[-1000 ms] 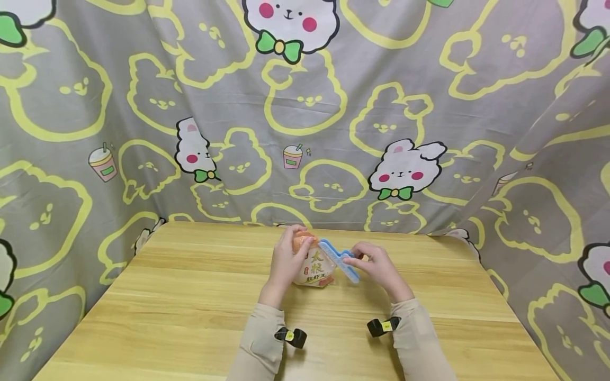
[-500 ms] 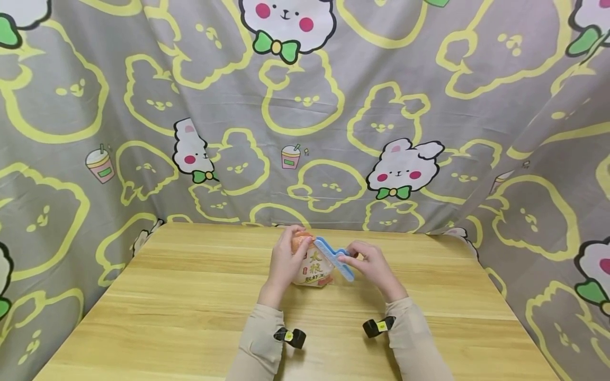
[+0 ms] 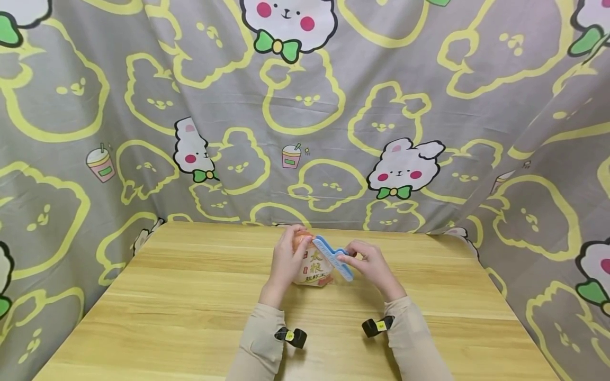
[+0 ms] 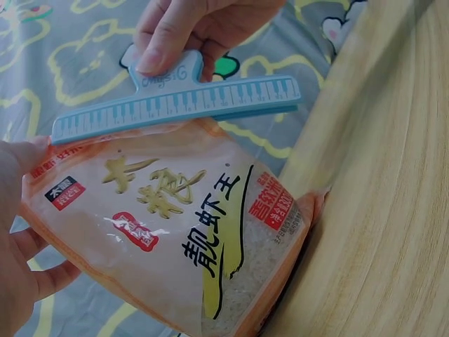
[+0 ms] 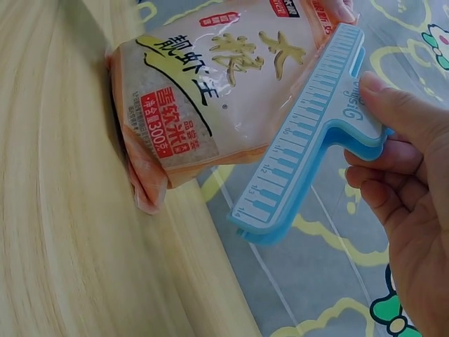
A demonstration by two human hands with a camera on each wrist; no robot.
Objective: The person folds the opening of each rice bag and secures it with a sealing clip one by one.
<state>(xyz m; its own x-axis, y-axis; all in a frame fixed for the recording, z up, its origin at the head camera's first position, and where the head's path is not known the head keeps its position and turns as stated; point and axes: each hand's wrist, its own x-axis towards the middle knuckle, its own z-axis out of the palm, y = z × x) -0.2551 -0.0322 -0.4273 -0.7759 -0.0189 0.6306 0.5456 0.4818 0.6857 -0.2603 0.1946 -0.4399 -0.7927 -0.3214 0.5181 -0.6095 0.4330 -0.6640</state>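
A small plastic bag of rice [image 3: 312, 271], white and orange with gold and black characters, stands tilted on the table. My left hand [image 3: 285, 264] grips its upper left corner, thumb in front. A long light-blue bag clip [image 4: 175, 105] with a piano-key print lies along the bag's top right edge. Thumb and fingers of my right hand [image 5: 414, 154] pinch the clip's handle. In the right wrist view the clip's lower end sticks out past the bag [image 5: 210, 84]. The left wrist view shows rice grains through the bag's clear window.
The wooden table [image 3: 190, 296] extends on both sides of the hands. Behind it and along its sides hangs a grey curtain [image 3: 324, 148] with cartoon figures. Each sleeved wrist carries a small black camera [image 3: 296, 337].
My right hand has brought the clip slightly left, closer along the bag's edge. The left hand keeps its grip on the bag's corner, and the bag has barely moved.
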